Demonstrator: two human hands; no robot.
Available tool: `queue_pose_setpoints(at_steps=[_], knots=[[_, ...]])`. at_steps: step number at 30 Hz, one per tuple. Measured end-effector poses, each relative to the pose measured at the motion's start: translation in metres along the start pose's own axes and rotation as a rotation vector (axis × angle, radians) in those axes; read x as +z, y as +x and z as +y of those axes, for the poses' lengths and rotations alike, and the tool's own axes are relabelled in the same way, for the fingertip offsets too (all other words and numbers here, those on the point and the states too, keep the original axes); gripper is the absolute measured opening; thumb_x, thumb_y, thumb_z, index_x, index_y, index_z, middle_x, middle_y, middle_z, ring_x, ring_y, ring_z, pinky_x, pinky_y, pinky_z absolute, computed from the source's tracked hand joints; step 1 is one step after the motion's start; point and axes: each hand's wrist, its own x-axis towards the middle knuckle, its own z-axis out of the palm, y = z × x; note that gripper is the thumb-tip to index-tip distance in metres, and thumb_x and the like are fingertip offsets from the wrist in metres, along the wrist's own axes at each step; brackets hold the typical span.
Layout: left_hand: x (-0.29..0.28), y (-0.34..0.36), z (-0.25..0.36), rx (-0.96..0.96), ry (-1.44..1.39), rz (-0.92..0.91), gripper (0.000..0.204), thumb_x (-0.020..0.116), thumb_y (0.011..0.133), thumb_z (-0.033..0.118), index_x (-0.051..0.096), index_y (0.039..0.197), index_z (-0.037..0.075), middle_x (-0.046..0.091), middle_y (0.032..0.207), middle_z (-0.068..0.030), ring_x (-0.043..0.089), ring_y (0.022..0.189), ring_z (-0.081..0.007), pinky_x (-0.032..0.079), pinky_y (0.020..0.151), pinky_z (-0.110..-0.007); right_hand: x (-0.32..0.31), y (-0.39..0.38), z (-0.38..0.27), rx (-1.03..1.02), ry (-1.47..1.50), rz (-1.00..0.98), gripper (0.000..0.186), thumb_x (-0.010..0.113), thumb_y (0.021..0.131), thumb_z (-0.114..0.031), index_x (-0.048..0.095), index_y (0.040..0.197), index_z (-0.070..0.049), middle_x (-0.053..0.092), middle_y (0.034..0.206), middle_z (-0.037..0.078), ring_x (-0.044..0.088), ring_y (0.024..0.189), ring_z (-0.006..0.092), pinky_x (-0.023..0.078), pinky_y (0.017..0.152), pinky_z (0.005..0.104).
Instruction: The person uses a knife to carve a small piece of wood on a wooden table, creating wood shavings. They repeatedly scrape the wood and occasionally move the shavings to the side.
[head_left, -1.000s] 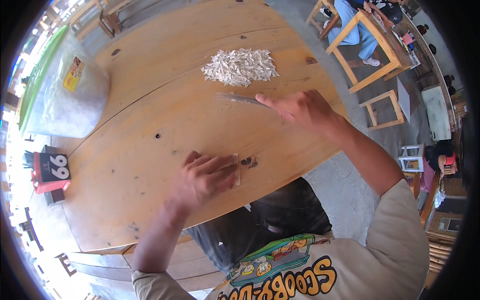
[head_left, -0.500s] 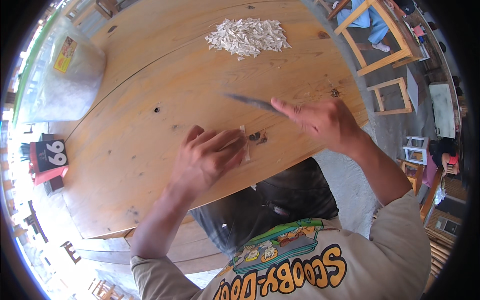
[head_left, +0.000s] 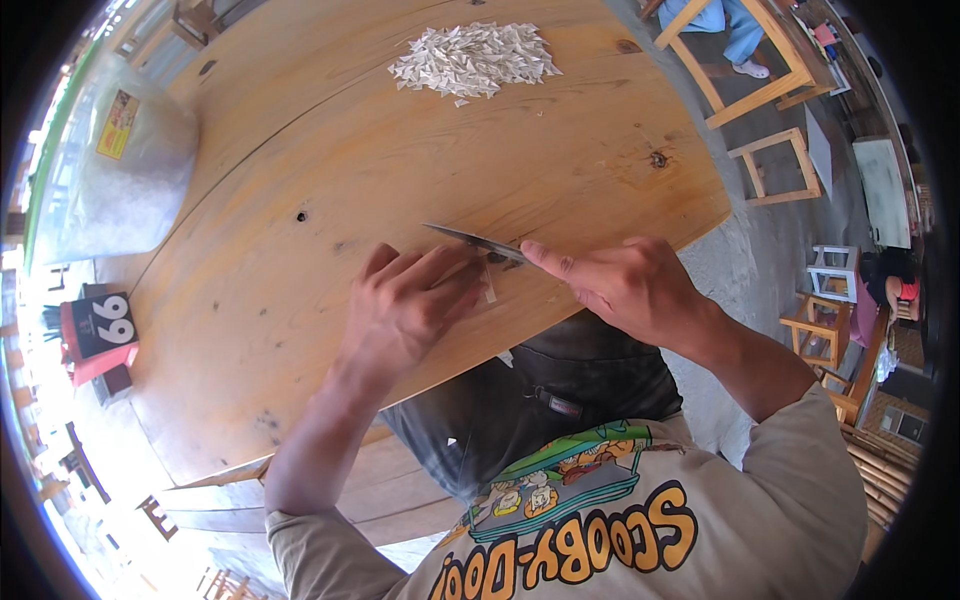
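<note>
In my right hand (head_left: 635, 290) is a knife (head_left: 468, 238), its handle gripped and my thumb pressed along the top. The narrow dark blade points left, just beyond the fingertips of my left hand (head_left: 402, 308). Those left fingers are bent and closed around a thin pale strip (head_left: 489, 287) at the wooden tabletop (head_left: 330, 160); part of the strip is hidden beneath them. Whether the blade touches the strip I cannot tell. Farther off on the table lies a heap of small white folded triangular pieces (head_left: 475, 62).
A large clear plastic bag or tub (head_left: 135, 190) with a yellow label stands at the left. Below it sits a red and black holder (head_left: 100, 330). The table's near edge runs beside my lap. Right of the table are wooden frames (head_left: 775, 165), a white stool (head_left: 833, 272) and a seated person's legs (head_left: 742, 35).
My right hand has come down and nearer, bringing the knife from above the table to beside my left fingertips. The left hand has stayed almost in place on the strip.
</note>
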Motion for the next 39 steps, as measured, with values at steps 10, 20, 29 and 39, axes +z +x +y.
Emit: queue_pose_setpoints(at_steps=[10, 20, 29, 39], knots=[[-0.005, 0.003, 0.005, -0.016, -0.068, -0.001, 0.024, 0.091, 0.096, 0.017, 0.091, 0.12, 0.015, 0.084, 0.127, 0.0021, 0.081, 0.092, -0.0192, 0.055, 0.084, -0.039, -0.005, -0.012, -0.033, 0.096, -0.058, -0.048, 0.079, 0.085, 0.095, -0.002, 0.067, 0.17, -0.015, 0.07, 0.074, 0.007, 0.073, 0.064, 0.0272, 0.061, 0.063, 0.0414], [-0.009, 0.005, 0.006, -0.016, -0.08, 0.01, 0.023, 0.089, 0.095, 0.015, 0.092, 0.119, 0.014, 0.085, 0.127, 0.0029, 0.081, 0.09, -0.0189, 0.055, 0.083, -0.038, -0.007, -0.016, -0.041, 0.173, 0.015, -0.086, 0.078, 0.083, 0.098, -0.001, 0.064, 0.172, -0.012, 0.073, 0.079, 0.012, 0.077, 0.068, 0.0318, 0.065, 0.065, 0.0446], [-0.006, 0.002, 0.005, -0.031, -0.102, 0.024, 0.026, 0.086, 0.095, 0.011, 0.091, 0.121, 0.014, 0.085, 0.131, 0.0053, 0.08, 0.089, -0.0197, 0.056, 0.086, -0.038, -0.018, -0.02, -0.041, 0.171, -0.015, -0.153, 0.076, 0.08, 0.101, -0.002, 0.061, 0.174, -0.012, 0.082, 0.096, 0.016, 0.084, 0.082, 0.0348, 0.069, 0.071, 0.0456], [-0.007, -0.004, 0.005, -0.024, -0.069, -0.043, 0.037, 0.084, 0.098, 0.014, 0.088, 0.135, 0.015, 0.085, 0.141, 0.0013, 0.082, 0.104, -0.0207, 0.057, 0.094, -0.041, -0.023, -0.015, -0.028, 0.208, -0.004, -0.118, 0.064, 0.077, 0.105, -0.01, 0.07, 0.168, -0.02, 0.083, 0.091, 0.015, 0.084, 0.081, 0.0328, 0.069, 0.074, 0.0483]])
